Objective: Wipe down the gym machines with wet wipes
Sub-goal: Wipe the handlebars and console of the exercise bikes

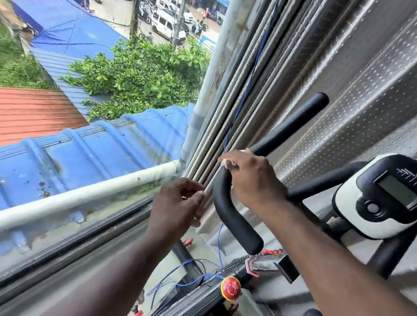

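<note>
An exercise bike stands by a window, with a black curved handlebar (224, 204) and a white and black console (389, 196). My right hand (250, 178) grips the top bend of the handlebar with a white wet wipe (226, 162) under its fingers. My left hand (180, 205) hovers just left of the handlebar, fingers curled, pinching a pale strip that looks like the wipe's lower end. A second black handlebar arm (304, 113) rises behind my right hand.
A large window pane (69, 135) fills the left, with roofs and a street outside. Folded perforated blinds (239, 94) and a blue wire (255, 64) hang just behind the handlebar. A red knob (230, 287) and loose blue wires sit low on the bike frame.
</note>
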